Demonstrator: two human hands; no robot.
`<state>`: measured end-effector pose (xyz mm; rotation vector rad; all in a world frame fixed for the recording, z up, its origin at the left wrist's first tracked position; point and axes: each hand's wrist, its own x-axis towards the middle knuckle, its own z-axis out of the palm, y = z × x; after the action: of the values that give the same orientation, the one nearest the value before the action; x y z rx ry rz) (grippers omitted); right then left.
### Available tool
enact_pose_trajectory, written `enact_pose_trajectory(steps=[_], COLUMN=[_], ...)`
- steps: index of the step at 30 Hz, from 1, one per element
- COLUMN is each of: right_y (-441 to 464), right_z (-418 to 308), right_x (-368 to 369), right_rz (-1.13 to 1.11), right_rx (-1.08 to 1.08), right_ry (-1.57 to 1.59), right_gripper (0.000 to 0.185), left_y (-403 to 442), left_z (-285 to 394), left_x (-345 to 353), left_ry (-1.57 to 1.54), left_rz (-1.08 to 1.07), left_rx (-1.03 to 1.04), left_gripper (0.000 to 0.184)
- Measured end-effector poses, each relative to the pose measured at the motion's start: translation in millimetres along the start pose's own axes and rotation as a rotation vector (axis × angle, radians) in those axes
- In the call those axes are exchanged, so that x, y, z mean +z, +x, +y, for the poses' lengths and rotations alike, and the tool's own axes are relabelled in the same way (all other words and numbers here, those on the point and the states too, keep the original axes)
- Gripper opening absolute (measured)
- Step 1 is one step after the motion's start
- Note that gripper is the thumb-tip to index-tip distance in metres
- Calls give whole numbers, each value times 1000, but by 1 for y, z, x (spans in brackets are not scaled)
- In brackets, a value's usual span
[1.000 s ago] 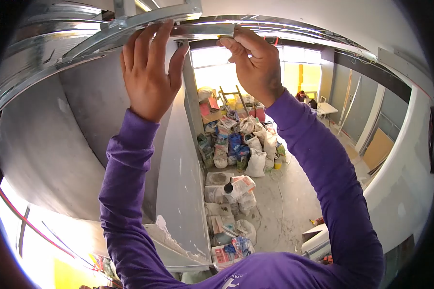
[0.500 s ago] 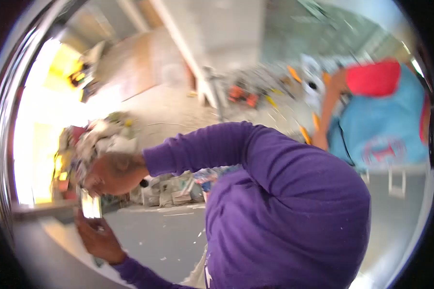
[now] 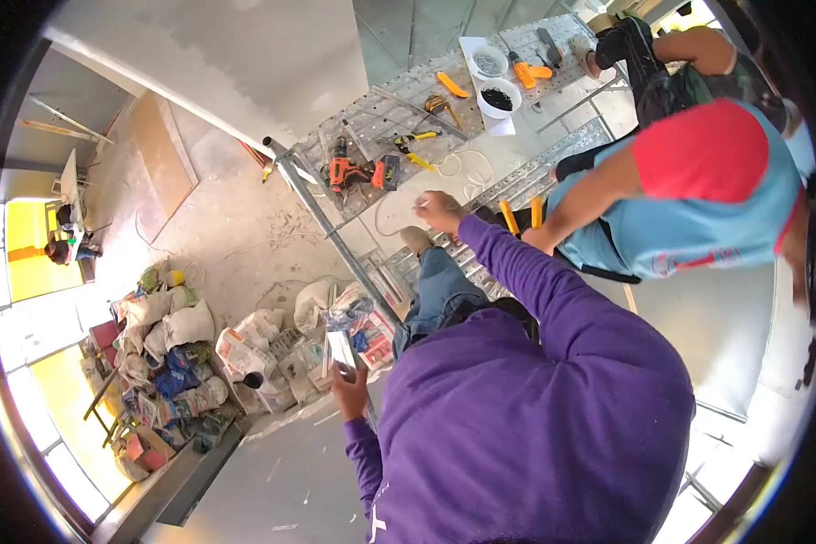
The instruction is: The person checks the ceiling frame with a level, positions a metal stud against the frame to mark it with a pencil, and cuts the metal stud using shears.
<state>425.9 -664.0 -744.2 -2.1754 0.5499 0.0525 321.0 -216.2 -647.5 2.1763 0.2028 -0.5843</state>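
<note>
Swung off the metal piece (image 3: 340, 352), the right hand (image 3: 441, 212) is now near the drill (image 3: 346, 171), curled — around something or nothing, I can't tell remotely — so the left hand (image 3: 350, 395) alone grasps that piece before the purple shirt (image 3: 526, 426).

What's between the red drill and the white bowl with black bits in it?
Yellow-handled cutters and a yellow-and-black tool lie between the red drill and the white bowl. The head view shows it.
</note>
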Motion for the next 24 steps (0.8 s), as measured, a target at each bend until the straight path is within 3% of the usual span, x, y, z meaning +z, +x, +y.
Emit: enact_pose_trajectory(steps=[5, 8, 12, 14, 17, 20, 22, 23, 24], right_y=[80, 134, 205, 238, 271, 313, 332, 339, 339], right_z=[95, 146, 194, 210, 202, 277, 287, 316, 357], right_x=[14, 34, 54, 54, 30, 38, 13, 7, 16], right_rz=[11, -193, -202, -89, -138, 104, 242, 375, 471], right_rx=[304, 324, 228, 212, 197, 282, 545, 587, 373], right_ry=[-98, -283, -602, -581, -573, -492, -496, -311, -500], right_gripper=[37, 43, 36, 28, 28, 28, 30, 40, 54], left_y=[40, 64, 71, 68, 48, 36, 32, 30, 25], left_z=[44, 34, 38, 52, 28, 22, 16, 14, 11], left_x=[34, 49, 59, 66, 81, 89, 91, 92, 93], left_ry=[245, 255, 220, 206, 194, 285, 334, 347, 356], left_rz=[-56, -29, -34, -68, -69, -72, -89, -96, -74], left_rx=[-71, -116, -305, -352, -390, -425, -464, -499, -542], left_gripper=[44, 47, 41, 37, 35, 38, 42, 45, 47])
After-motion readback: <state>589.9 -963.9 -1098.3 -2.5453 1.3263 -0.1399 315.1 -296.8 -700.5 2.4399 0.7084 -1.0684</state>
